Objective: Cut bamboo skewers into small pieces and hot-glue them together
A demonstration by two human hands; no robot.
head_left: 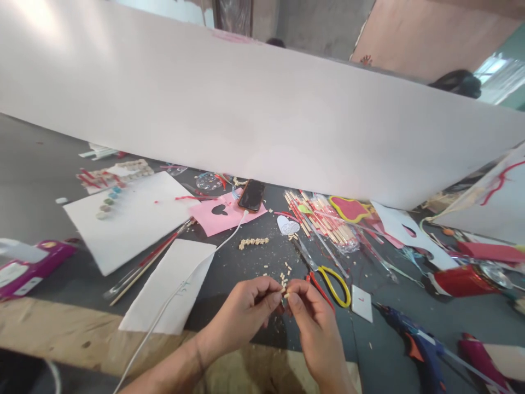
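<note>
The left forearm is slanting in from the lower left, the right one rising from the bottom edge, which is cutting off both. The left hand (252,303) and right hand (315,314) are nearly meeting, thumbs and index fingers pinching tiny pale stick pieces (286,295) above the dark tabletop (229,273). The fingers are mostly hiding these pieces, obscuring their number. The bottom edge is also cropping a blue glue gun (415,338).
</note>
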